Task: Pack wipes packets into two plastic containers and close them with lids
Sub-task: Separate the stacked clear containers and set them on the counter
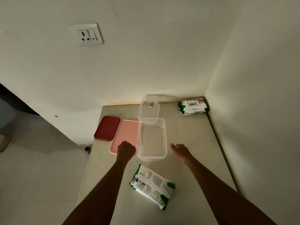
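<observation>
An empty clear plastic container (152,155) stands in the middle of the table. Behind it a second clear container (149,109) lies upside down, its barcode label facing up. A pink lid (126,133) lies flat just left of the empty container, and a dark red lid (107,128) lies further left. One wipes packet (152,185) lies print side up near the front, between my arms. Another wipes packet (193,106) sits at the far right corner. My left hand (125,149) is a closed fist resting on the pink lid's near edge. My right hand (181,149) lies open on the table right of the container.
The beige table (194,143) stands in a corner, with walls behind and to the right. Its left edge drops to a pale floor. A wall socket (88,34) is mounted high on the back wall.
</observation>
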`<move>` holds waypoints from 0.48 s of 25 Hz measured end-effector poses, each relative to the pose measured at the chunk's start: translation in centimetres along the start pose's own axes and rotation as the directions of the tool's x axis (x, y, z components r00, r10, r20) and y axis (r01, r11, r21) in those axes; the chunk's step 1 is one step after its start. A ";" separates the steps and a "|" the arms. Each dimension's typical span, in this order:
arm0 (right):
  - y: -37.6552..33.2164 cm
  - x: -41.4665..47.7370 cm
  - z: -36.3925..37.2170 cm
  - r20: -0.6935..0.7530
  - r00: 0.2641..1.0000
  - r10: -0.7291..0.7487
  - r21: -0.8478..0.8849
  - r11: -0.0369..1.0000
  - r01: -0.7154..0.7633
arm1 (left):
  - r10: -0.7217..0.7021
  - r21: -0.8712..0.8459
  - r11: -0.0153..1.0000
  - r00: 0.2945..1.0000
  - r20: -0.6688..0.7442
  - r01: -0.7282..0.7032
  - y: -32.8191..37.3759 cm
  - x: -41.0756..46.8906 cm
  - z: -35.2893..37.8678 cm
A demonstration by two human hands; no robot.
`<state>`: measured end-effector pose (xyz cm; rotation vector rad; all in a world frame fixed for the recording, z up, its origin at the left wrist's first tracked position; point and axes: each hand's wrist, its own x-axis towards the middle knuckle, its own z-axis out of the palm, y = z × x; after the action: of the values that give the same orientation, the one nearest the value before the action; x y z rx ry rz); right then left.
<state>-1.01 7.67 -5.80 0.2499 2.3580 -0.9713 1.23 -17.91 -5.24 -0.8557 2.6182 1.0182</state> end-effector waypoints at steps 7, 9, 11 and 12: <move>-5.4 2.5 -4.3 -0.130 0.990 -0.061 0.052 0.996 0.069 | 0.126 0.006 0.992 0.991 -0.042 -0.126 3.5 1.9 -1.8; -7.1 4.0 -5.2 -0.134 0.988 -0.076 0.060 0.995 0.085 | 0.138 -0.019 0.990 0.989 -0.059 -0.139 4.9 3.6 -2.5; -8.6 5.7 -5.8 -0.111 0.990 -0.088 0.070 0.993 0.096 | 0.146 -0.033 0.988 0.988 -0.053 -0.148 6.4 5.5 -2.9; -9.3 6.6 -6.0 -0.103 0.990 -0.095 0.077 0.992 0.103 | 0.149 -0.036 0.988 0.988 -0.046 -0.151 7.2 6.6 -3.1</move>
<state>-12.52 4.94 -0.69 0.2190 2.4436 -1.1283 -8.25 -18.65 -1.52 -0.7053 2.7424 1.1042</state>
